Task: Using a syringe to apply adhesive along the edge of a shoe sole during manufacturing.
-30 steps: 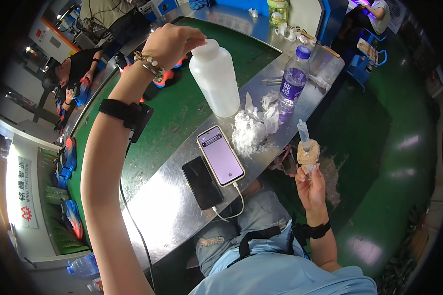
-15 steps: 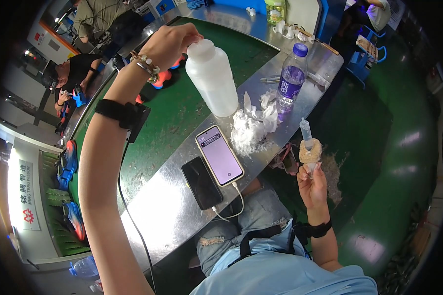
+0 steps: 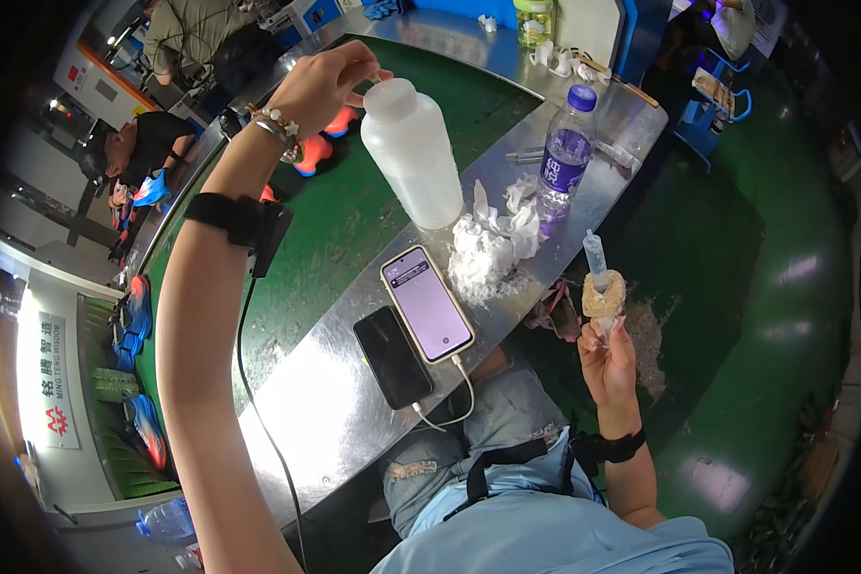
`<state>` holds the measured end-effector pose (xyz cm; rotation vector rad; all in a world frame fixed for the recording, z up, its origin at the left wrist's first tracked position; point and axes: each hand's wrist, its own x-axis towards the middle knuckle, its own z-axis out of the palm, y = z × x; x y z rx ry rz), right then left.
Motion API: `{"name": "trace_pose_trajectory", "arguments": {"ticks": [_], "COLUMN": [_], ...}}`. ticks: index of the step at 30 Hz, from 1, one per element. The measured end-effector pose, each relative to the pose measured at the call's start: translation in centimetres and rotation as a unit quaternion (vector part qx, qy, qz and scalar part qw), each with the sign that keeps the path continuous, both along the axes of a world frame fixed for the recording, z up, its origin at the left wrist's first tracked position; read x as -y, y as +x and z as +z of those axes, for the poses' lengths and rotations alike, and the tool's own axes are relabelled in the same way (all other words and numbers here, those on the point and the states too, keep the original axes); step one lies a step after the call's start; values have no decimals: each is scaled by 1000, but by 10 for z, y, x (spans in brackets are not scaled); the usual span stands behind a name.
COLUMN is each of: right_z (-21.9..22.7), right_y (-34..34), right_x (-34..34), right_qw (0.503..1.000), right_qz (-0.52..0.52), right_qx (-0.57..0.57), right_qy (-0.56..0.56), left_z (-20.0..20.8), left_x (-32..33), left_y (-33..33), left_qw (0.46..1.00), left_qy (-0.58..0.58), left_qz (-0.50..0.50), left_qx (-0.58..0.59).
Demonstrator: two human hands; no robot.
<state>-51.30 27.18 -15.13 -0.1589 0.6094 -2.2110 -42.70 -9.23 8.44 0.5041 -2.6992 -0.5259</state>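
A translucent white plastic bottle [image 3: 413,158] with a white cap stands at the table's inner edge, partly filled. My left hand [image 3: 320,88] hovers at the far left of its cap, fingers curved and apart, the fingertips right beside the cap; nothing shows in them. Off the table's right side, my right hand [image 3: 608,359] grips the lower end of a clear syringe-like tube [image 3: 595,256], held upright. A tan spongy ring [image 3: 603,295] surrounds the tube's middle. Crumpled white tissues [image 3: 493,244] lie between the white bottle and a purple-capped water bottle [image 3: 566,153].
A lit phone [image 3: 428,304] and a black device [image 3: 392,359] lie nearest me, with a white cable. A green belt [image 3: 344,210] runs behind the metal table edge. Bright shoes [image 3: 143,430] stand at the left. Another person [image 3: 139,153] handles a shoe at the far left.
My left hand has drawn slightly up and left, its fingers loosening at the bottle's cap. My right hand and the tube have hardly moved.
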Motion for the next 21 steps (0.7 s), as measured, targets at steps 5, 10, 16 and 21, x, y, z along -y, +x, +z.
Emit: {"name": "trace_pose_trajectory", "arguments": {"ticks": [5, 10, 16, 21], "right_z": [-1, -2, -2, -1], "right_y": [0, -1, 0, 3], "right_x": [-1, -1, 0, 0], "right_qw": [1000, 1000, 1000, 1000], "right_qz": [-1, 2, -2, 0], "right_qx": [-3, -1, -4, 0], "right_qy": [-4, -5, -7, -3], "left_z": [-1, -2, 2, -9], "left_x": [14, 18, 19, 39], "left_y": [-1, -2, 6, 4], "left_qw": [993, 999, 990, 972], "left_qy": [115, -25, -84, -175], "left_qz": [16, 1, -24, -155], "left_qx": [-25, 46, 108, -2]}}
